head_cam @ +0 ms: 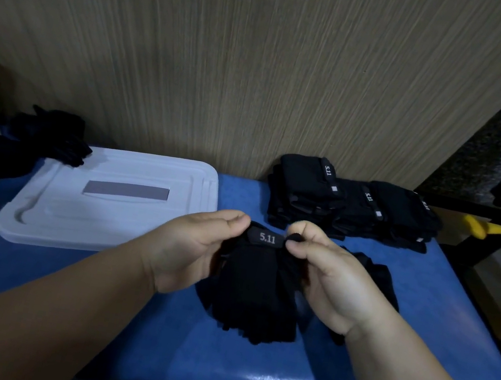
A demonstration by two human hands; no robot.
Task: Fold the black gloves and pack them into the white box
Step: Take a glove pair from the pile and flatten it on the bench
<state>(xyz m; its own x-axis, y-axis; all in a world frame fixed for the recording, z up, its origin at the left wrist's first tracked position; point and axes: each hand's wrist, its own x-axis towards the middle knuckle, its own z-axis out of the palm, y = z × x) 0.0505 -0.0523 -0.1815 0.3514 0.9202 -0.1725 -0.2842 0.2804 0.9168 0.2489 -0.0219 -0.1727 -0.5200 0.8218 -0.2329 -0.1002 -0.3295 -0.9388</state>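
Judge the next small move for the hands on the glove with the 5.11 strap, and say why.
Probably pull the strap snug and press it closed around the black glove. The left hand grips the glove at one end of the label, and the right hand pinches the strap at the other. The folded gloves behind already have straps wrapped across them.

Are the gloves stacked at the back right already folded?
Folded: the stacked gloves sit in neat squared bundles with their 5.11 straps on top, unlike the loose glove heap at left.
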